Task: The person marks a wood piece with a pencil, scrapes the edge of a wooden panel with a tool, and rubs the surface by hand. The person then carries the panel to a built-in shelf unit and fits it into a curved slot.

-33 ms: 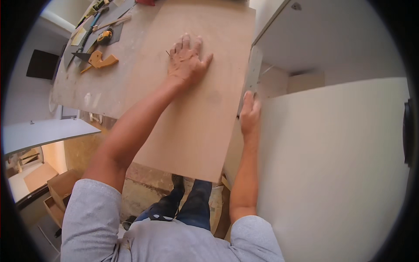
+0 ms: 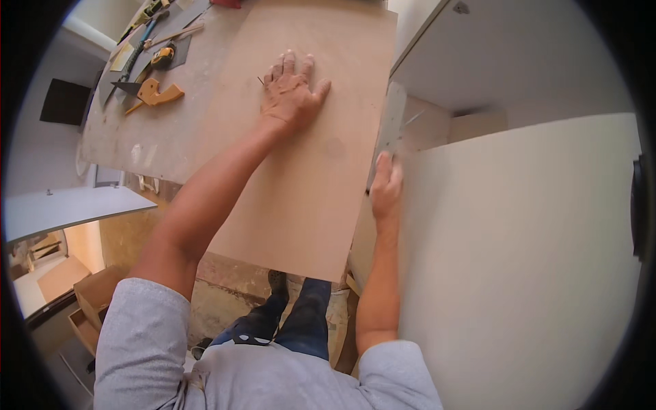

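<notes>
A long, flat wooden board (image 2: 307,178) lies on the worktable, its near end jutting out past the table's edge above my legs. My left hand (image 2: 290,92) presses flat on the board's upper face, fingers spread. Beside the board's right long edge, my right hand (image 2: 387,188) is closed round the near end of a long, flat grey block (image 2: 392,113). The block stands along that edge; whether it touches the board cannot be told exactly. Its underside and most of my right fingers are hidden.
On the worktable (image 2: 174,147) at left lie an orange-handled saw (image 2: 156,92), a yellow tape measure (image 2: 163,57) and a claw hammer (image 2: 154,24). A large pale panel (image 2: 526,260) stands close to my right arm. An open wooden drawer box (image 2: 99,290) sits low at left.
My right hand and the grey block have slid a little toward me along the board's edge. The board has shifted very slightly left; my left hand stays flat on it.
</notes>
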Demonstrator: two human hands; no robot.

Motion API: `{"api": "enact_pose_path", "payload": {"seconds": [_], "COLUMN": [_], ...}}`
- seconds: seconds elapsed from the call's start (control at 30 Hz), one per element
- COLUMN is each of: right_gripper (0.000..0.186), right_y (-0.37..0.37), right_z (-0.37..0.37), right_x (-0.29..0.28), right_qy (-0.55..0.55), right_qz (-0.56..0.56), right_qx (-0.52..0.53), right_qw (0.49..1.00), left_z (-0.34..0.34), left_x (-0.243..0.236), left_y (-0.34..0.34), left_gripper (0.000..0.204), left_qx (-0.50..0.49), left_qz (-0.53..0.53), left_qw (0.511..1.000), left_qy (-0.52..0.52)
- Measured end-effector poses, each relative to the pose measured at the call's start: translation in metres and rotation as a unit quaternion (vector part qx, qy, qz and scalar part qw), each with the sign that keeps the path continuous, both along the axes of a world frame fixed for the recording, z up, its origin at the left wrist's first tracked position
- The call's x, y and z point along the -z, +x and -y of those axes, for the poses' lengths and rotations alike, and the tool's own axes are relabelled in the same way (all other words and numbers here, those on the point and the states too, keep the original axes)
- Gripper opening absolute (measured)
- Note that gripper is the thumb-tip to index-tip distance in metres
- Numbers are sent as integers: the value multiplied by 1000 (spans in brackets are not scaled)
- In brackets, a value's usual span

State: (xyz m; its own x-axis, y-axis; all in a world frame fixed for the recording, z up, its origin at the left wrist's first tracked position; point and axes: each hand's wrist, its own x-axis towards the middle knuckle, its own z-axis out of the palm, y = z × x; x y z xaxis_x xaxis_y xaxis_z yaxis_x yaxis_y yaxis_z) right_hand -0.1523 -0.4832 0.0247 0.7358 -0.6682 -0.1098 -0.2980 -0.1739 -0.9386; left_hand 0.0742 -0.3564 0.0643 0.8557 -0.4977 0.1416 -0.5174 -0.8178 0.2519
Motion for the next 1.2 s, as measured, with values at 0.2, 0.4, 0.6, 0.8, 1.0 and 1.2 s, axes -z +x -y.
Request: {"api": "enact_pose_path", "payload": {"seconds": [0.2, 0.4, 0.6, 0.8, 1.0, 1.2], "right_gripper": [41, 43, 55, 57, 49, 39], "right_y": [-63, 28, 140, 142, 3, -91], "right_z": [-41, 12, 83, 87, -11, -62], "right_x": [4, 8, -5, -7, -13, -9], "right_qy": [37, -22, -88, -94, -7, 1], "right_qz": [8, 92, 0, -24, -93, -39], "right_qx": [10, 37, 47, 52, 22, 77], "right_qw": [999, 995, 995, 994, 995, 996], "left_z": [-4, -4, -5, -2, -8, -3], "left_x": [5, 3, 2, 3, 6, -2], "left_y": [7, 6, 5, 5, 5, 4], "left_gripper": [73, 73, 74, 72, 72, 73], "left_qx": [-10, -3, -7, -3, -7, -9], "left_qz": [33, 26, 0, 34, 28, 13], "left_qw": [999, 1000, 1000, 999, 1000, 1000], "left_qy": [2, 8, 15, 4, -1, 2]}}
